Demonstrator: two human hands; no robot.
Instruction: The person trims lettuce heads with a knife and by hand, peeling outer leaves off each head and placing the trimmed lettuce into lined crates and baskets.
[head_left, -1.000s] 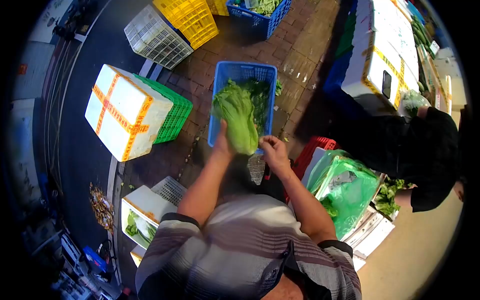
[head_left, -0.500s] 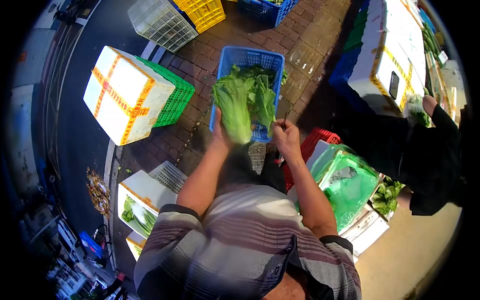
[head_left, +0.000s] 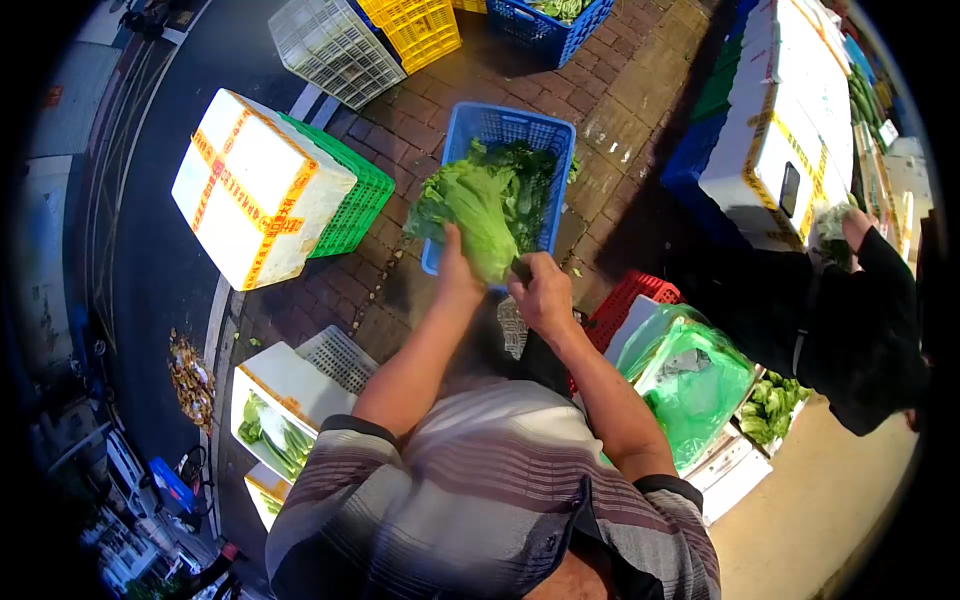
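Observation:
A head of leafy green lettuce point(head_left: 470, 210) rests in my left hand point(head_left: 458, 268), the fingers wrapped around its lower side. It is tilted over the blue plastic crate point(head_left: 508, 112), its leaves pointing away from me. At the stem end, my right hand point(head_left: 545, 298) is closed on a small dark tool, which looks like a knife point(head_left: 521, 268); most of it is hidden by the fingers. Loose dark green leaves point(head_left: 530, 185) lie in the blue crate below.
On the left, a taped white foam box point(head_left: 250, 190) stands against a green crate point(head_left: 355, 200). Green plastic film point(head_left: 690, 375) covers a box at right, near a red crate point(head_left: 625, 305). A person in dark clothes point(head_left: 850, 320) reaches toward white foam boxes point(head_left: 780, 130).
The leaf at my right hand has come away from it and is no longer seen there. The lettuce has turned leftward, and my right hand has moved left to its stem end.

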